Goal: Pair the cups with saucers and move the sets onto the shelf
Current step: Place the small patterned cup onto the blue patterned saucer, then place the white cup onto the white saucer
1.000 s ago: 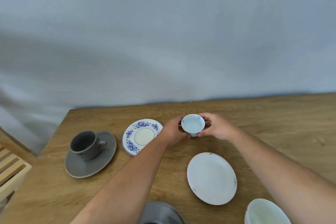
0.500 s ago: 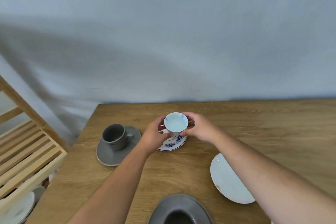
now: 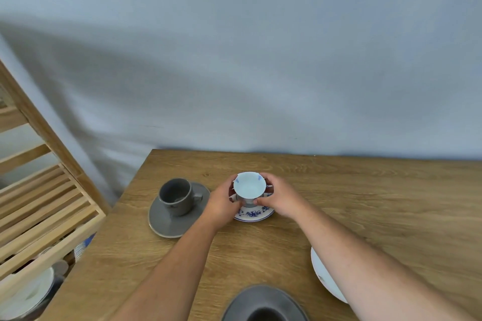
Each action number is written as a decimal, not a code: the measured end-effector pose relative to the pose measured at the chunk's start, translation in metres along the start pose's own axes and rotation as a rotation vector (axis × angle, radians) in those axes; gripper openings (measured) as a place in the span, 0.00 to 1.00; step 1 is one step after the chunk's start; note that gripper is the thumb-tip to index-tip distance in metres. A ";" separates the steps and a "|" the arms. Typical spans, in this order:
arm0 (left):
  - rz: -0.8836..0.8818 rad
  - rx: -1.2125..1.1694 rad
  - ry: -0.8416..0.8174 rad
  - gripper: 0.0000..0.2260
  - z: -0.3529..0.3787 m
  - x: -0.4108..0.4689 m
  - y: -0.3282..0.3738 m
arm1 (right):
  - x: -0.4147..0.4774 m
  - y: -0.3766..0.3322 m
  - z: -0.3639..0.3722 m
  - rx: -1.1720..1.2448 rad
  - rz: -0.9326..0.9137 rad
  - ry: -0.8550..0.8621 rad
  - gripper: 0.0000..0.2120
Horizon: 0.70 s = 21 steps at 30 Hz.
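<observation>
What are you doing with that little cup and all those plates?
A person is matching cups with saucers. Both hands, left hand and right hand, hold a small white cup with blue marks on the blue-flowered saucer. Beside it, a grey cup already sits on its grey saucer. A white plate lies bare on the wooden table. The wooden shelf stands to the left.

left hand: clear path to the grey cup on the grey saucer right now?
Probably yes, once it lets go. The grey cup stands just left of the left hand with bare table between and nothing over it. But that hand is clasped on the white cup over the blue-patterned saucer.
</observation>
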State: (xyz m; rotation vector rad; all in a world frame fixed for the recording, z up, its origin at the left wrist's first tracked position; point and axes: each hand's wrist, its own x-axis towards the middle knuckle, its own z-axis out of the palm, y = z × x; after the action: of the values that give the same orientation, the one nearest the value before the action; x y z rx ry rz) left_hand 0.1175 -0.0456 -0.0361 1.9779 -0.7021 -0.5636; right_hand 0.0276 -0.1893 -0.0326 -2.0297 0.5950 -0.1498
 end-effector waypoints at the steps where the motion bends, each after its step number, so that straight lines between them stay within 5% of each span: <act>1: -0.002 0.014 0.001 0.27 0.000 -0.001 0.001 | 0.000 0.001 0.000 -0.011 0.007 -0.001 0.35; 10: 0.117 0.172 0.093 0.29 -0.005 -0.052 0.030 | -0.062 -0.012 -0.048 -0.040 -0.030 0.066 0.34; 21: 0.468 0.210 -0.310 0.31 0.094 -0.155 0.105 | -0.264 0.031 -0.112 0.037 0.093 0.390 0.29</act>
State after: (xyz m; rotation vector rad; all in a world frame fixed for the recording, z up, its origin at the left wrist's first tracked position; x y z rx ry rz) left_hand -0.0815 -0.0420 0.0287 1.8389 -1.4201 -0.5268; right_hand -0.2522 -0.1662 0.0350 -1.9433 0.9201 -0.5044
